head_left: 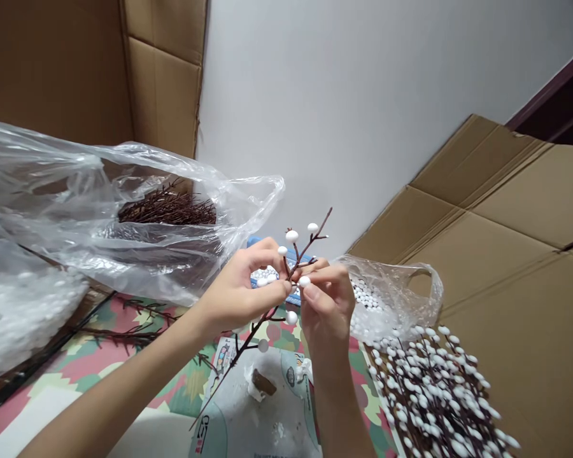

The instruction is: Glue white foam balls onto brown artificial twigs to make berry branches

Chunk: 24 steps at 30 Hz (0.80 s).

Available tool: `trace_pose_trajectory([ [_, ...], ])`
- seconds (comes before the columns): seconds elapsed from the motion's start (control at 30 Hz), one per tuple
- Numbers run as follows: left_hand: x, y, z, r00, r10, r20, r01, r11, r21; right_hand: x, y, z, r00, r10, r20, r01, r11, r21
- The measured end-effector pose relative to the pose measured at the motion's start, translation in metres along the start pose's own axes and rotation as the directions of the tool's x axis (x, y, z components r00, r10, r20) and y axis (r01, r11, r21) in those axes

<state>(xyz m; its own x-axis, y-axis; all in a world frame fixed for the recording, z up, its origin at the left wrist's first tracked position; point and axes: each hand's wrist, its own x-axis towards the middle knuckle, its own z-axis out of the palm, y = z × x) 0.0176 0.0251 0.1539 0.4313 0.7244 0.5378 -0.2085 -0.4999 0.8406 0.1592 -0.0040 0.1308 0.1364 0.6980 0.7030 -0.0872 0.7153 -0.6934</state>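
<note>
A brown artificial twig [248, 340] with short side shoots slants across the middle, several white foam berries on its tips. My left hand [251, 280] pinches the twig's stem between thumb and fingers. Between the thumb and fingers of my right hand [328, 292] is a white berry [304, 281], held against a side shoot beside the left thumb. Partly hidden behind both hands, a blue basket [293, 256] contains more white berries. Below the twig, a pale printed sheet [286, 420] carries a brown lump [263, 383] in a white smear.
Bare brown twigs [167, 207] fill a clear plastic bag [172, 254] at left, near a bag of white berries [23, 318]. Finished-looking berry stems [439, 388] lie at right beside another plastic bag [401, 299]. Loose twigs [128, 334] rest on the camouflage-patterned cloth [186, 394]. Cardboard [506, 242] stands around.
</note>
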Motion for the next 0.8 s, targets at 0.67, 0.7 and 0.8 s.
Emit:
trace_pose_trajectory([
  [0.67,-0.0027,0.0019,-0.0005,0.999,0.042,-0.035,-0.035,0.984,0.175,-0.0071,0.0077,0.0050,0.963,-0.269,0.028,0.257,0.875,-0.410],
  [0.7,-0.0028,0.0019,-0.0001,0.998,0.044,-0.036,-0.037,0.983,0.179,-0.0072,0.0074,0.0060,0.960,-0.279,0.020,0.262,0.868,-0.423],
  [0.8,-0.0027,0.0020,0.0007,0.998,0.050,-0.043,-0.041,0.981,0.188,-0.0080,0.0062,0.0083,0.954,-0.300,0.014,0.275,0.856,-0.439],
])
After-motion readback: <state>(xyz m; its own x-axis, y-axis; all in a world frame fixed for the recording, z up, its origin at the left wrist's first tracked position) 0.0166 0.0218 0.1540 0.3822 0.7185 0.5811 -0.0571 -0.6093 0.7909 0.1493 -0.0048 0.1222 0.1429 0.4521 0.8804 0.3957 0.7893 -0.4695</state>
